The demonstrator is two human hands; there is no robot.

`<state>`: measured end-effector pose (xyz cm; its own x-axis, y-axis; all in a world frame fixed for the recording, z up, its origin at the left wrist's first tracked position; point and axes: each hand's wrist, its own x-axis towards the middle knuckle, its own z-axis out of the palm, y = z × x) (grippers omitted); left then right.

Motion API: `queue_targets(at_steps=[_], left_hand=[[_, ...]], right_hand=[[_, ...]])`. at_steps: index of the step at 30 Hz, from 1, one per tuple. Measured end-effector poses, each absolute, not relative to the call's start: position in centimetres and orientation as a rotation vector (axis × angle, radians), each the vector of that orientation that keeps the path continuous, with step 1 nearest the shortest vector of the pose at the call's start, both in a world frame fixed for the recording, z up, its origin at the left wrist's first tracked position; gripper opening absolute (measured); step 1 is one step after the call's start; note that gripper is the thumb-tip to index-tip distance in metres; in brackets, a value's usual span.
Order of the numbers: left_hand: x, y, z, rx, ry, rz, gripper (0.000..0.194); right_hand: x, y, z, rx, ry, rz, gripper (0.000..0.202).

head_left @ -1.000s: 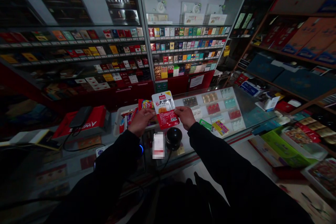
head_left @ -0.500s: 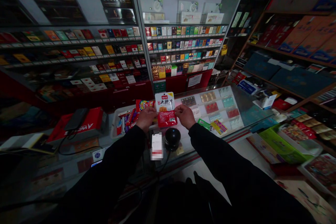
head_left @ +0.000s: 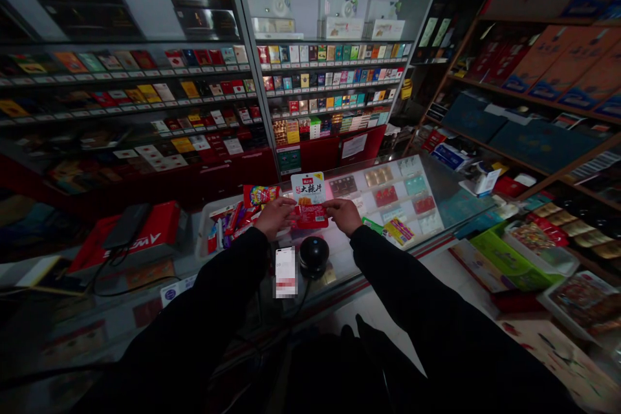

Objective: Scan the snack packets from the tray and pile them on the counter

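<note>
Red/wht pkt [head_left: 309, 198], in L hand [head_left: 276, 217], R hand [head_left: 343, 216]

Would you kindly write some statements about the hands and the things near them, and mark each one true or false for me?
1. The left hand and the right hand both grip one snack packet. True.
2. A phone is beside a round black device. True.
3. The right hand holds the phone. False: the right hand holds the edge of the snack packet.
4. The white tub is nearer the left hand than the right. True.
5. The snack packet is green all over. False: it is mainly white above and red below.
</note>
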<state>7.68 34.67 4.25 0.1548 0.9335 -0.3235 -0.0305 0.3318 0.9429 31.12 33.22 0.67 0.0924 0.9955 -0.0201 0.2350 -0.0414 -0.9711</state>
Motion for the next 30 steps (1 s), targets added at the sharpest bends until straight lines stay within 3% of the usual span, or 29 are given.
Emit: queue_targets(at_steps=[11,30], left_hand=[[7.3,35.4,3.6,0.814,1.07,0.73,0.032],[7.0,35.8,0.8,0.761,1.108,0.695,0.042]], right_hand=[[32.3,33.0,0.3,-1.441,-1.085,1.448,0.023],[32.0,31.6,-1.6,-1.428,-1.079,1.561,0.024]])
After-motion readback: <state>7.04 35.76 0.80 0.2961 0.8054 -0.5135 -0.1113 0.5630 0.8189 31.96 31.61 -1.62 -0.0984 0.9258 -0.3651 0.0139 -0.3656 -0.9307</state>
